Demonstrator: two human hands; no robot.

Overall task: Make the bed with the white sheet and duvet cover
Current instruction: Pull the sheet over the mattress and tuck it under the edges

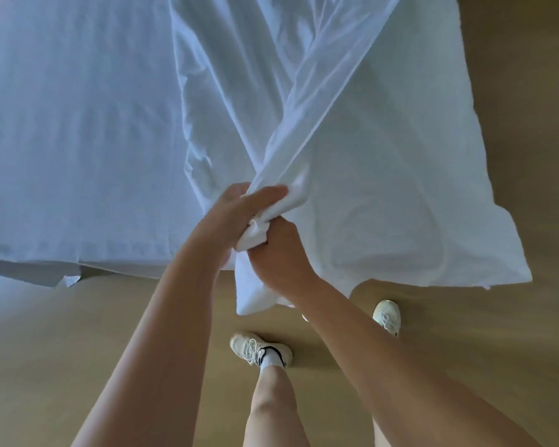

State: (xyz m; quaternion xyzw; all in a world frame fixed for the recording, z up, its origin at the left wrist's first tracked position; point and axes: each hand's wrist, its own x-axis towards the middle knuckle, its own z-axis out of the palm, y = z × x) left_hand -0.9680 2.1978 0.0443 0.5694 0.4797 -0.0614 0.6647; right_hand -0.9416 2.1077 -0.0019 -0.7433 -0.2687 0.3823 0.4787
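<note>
A white sheet (71,130) lies flat over the bed on the left and centre. On top of it, to the right, lies the white duvet cover (384,175), with a bunched fold of it rising from the foot of the bed toward the top of the view. My left hand (239,208) grips that gathered fold from above. Just below it, my right hand (278,253) grips the same bunch, and a loose end hangs down between my forearms. The cover's right corner overhangs the bed edge.
Tan wooden floor (78,350) runs along the foot and right side of the bed. My two feet in white sneakers (259,348) stand on it close to the bed. A corner of sheet (68,280) hangs off the foot edge at left.
</note>
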